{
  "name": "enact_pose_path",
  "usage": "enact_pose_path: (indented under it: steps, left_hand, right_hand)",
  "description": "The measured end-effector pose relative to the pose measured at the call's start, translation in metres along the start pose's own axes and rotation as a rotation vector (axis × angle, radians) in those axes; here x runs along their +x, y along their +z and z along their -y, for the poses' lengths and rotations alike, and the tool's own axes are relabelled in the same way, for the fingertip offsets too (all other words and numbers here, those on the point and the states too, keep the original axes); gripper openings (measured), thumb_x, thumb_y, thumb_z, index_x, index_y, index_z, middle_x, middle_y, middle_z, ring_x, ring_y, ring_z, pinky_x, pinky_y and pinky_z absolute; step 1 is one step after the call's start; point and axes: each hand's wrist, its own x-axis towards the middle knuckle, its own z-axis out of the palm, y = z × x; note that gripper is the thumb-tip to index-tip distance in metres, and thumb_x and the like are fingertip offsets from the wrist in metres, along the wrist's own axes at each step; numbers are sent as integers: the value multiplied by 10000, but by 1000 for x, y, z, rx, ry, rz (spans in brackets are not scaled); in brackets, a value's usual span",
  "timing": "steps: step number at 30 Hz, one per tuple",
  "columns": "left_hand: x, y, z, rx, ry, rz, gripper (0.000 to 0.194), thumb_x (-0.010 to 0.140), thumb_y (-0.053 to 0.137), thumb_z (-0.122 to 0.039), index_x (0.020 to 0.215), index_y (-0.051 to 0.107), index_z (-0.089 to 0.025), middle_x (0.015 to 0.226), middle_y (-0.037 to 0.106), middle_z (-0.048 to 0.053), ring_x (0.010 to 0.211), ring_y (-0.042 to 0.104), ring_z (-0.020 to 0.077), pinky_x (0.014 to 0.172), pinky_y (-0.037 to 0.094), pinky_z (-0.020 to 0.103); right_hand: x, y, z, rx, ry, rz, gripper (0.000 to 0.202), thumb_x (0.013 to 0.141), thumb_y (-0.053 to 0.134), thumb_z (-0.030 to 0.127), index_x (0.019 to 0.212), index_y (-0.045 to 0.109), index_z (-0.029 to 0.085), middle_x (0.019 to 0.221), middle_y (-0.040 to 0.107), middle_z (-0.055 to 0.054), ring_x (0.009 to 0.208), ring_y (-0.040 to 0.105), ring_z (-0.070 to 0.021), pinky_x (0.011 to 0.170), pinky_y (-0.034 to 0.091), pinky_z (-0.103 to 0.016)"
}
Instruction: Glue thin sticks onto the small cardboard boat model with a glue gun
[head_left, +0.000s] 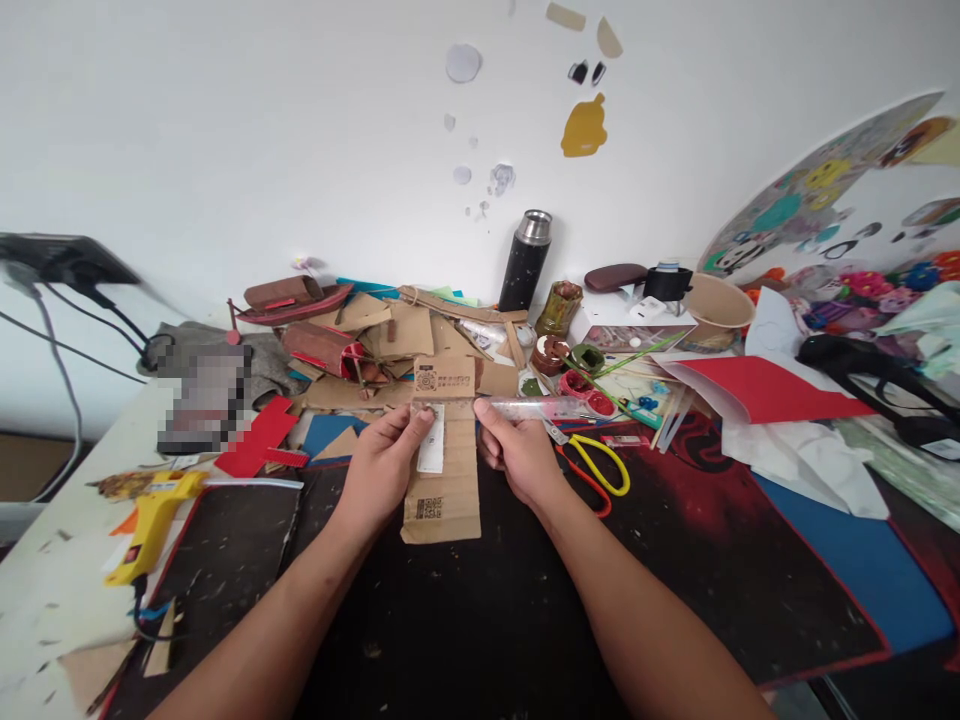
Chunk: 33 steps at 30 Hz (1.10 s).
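Note:
A brown cardboard strip [456, 490] with printed codes and a white label is held upright in front of me, above the dark mat. My left hand [382, 455] is closed on its left edge, the thumb lying over the label. On the opposite edge, my right hand [517, 445] is closed with its thumb at the same height. A crease or straight edge crosses the cardboard between the thumbs. Level with it, a clear plastic strip like a ruler [544, 408] sticks out to the right behind my right hand; how it is gripped is partly hidden.
Scissors [619, 468] with yellow and orange handles lie right of my hand. A yellow glue gun [154, 525] rests at the left. Cardboard scraps [405, 330], a black flask [525, 262] and paint jars [551, 353] line the wall. Red paper [780, 388] lies at right.

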Motion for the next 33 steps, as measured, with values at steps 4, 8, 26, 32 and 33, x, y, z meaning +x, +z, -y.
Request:
enact_pose_path:
  steps: [4, 8, 26, 32, 33]
  left_hand:
    - [0, 0, 0, -15, -14, -9, 493, 721, 914, -577, 965, 821, -159, 798, 812, 67, 640, 719, 209, 570, 524, 266]
    - [0, 1, -1, -37, -2, -19, 485, 710, 923, -567, 962, 818, -166, 842, 822, 71, 740, 764, 244, 604, 563, 277]
    - [-1, 2, -2, -52, 16, -78, 448, 690, 932, -535, 937, 813, -181, 859, 826, 82, 838, 788, 296, 722, 627, 355]
    - [-1, -2, 3, 8, 51, -52, 429, 736, 906, -541, 962, 816, -187, 907, 828, 80, 850, 778, 295, 720, 618, 357]
    - [-1, -3, 4, 20, 60, -47, 422, 753, 895, -541, 974, 817, -190, 922, 829, 81, 854, 776, 294, 723, 616, 356]
  right_hand:
    - [-1, 0, 1, -1, 10, 7, 579, 778, 810, 713, 655, 523, 225, 422, 387, 85, 374, 343, -81, 400, 207, -229]
    - [-1, -1, 1, -10, 22, 2, 601, 769, 785, 757, 650, 547, 219, 442, 422, 68, 386, 363, -85, 397, 200, -230]
    - [-2, -1, 2, 19, 10, 10, 502, 832, 768, 675, 729, 613, 209, 496, 485, 65, 392, 391, -75, 392, 185, -219]
    - [-2, 3, -3, 49, 74, 9, 478, 737, 847, 631, 887, 663, 216, 497, 519, 91, 388, 385, -77, 379, 233, -202]
    - [-2, 4, -4, 57, 82, 7, 473, 734, 849, 621, 894, 664, 216, 494, 515, 95, 387, 381, -76, 378, 238, -201]
